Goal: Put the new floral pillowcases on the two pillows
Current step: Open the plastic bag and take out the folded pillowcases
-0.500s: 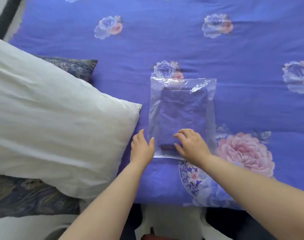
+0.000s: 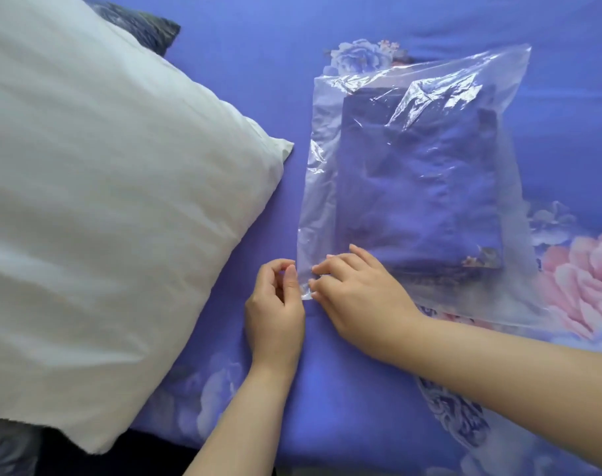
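A clear plastic bag (image 2: 327, 187) lies on the blue floral bed sheet (image 2: 244, 97). Folded blue floral pillowcases (image 2: 423, 187) are inside it. My left hand (image 2: 275, 304) pinches the bag's near left corner between thumb and fingers. My right hand (image 2: 354, 293) has its fingertips on the same corner from the right, pinching the plastic there. A bare white pillow (image 2: 97, 187) lies to the left of the bag, apart from it. A second pillow in a dark patterned case (image 2: 145, 29) pokes out from under the white one at the top.
The bed's near edge (image 2: 292, 465) runs along the bottom of the view, with dark floor below. A large pink flower print (image 2: 581, 280) lies on the sheet right of the bag. More dark patterned fabric (image 2: 8, 448) shows at the bottom left.
Both hands have gathered at the bag's near left corner; the right hand came off the bag's middle. The view has moved closer, and the bag's far right corner now sits skewed.
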Tool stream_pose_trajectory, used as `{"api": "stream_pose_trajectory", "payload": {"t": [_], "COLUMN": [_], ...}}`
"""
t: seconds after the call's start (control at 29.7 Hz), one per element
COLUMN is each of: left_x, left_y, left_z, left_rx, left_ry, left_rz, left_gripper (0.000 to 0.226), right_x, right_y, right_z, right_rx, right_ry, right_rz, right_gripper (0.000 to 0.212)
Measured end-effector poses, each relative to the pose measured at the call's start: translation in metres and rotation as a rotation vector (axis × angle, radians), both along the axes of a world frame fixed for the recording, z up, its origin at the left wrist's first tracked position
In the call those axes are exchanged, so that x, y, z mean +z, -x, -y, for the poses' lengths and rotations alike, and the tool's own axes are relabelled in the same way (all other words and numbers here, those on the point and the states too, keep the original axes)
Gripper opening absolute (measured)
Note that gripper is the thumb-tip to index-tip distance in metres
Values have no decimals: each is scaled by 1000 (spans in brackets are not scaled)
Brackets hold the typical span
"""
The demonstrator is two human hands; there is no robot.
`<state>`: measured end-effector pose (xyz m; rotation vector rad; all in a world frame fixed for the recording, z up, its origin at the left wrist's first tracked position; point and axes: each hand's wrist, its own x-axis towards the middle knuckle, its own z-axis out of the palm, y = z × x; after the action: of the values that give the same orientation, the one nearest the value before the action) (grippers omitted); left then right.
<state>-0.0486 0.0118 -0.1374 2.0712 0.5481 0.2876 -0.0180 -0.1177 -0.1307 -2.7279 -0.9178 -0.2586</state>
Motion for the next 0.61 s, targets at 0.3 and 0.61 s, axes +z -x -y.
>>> {"api": "stream_pose_trajectory", "payload": {"t": [0.3,0.61], "left_x": [-2,31], "left_y": [28,74], "left_z": [-7,-6], "left_rx": [-102,-117], "left_ry": [52,626], "left_rz": [168,-36], "left_gripper": [3,24], "right_x": [-6,16], "right_y": [29,82], "right_z": [-12,-8], "right_rx": [-120,-259], "right_ry": [-93,-61], "right_rz": [-88,101], "right_gripper": [16,12]}}
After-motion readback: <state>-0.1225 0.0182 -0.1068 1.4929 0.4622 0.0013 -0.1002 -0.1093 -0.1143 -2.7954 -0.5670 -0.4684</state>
